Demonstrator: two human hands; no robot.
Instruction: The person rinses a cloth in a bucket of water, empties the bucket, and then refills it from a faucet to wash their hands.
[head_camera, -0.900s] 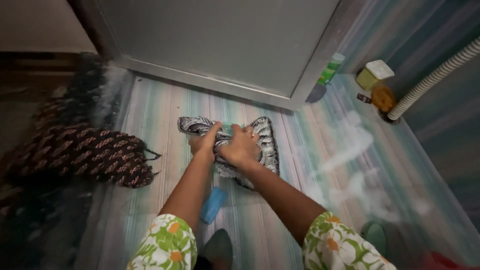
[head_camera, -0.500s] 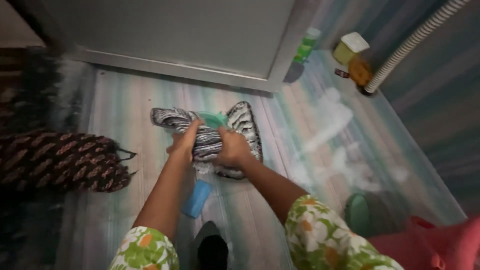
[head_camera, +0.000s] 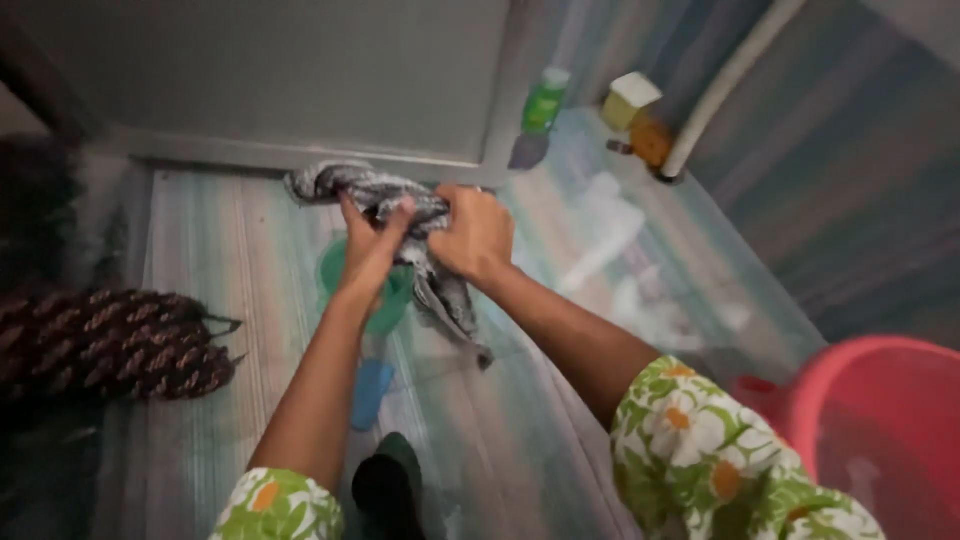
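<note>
Both hands grip a wet black-and-white striped cloth (head_camera: 420, 215), lifted off the striped wet floor. My left hand (head_camera: 368, 245) clutches its left part. My right hand (head_camera: 475, 235) squeezes its right part, and a tail of the cloth hangs down below it. Under the cloth a green round lid or bowl (head_camera: 392, 300) lies on the floor. A blue bar of soap (head_camera: 370, 393) rests beside my left forearm.
A dark patterned garment (head_camera: 110, 345) lies in a heap at left. A red bucket (head_camera: 880, 430) stands at lower right. A green bottle (head_camera: 543, 100), a yellow box (head_camera: 630, 100) and a white hose (head_camera: 725, 85) sit by the far wall. Soap foam (head_camera: 610, 235) streaks the floor.
Both hands have raised the striped cloth off the floor and bunched it, uncovering the green round thing. The view swung right, bringing the red bucket in.
</note>
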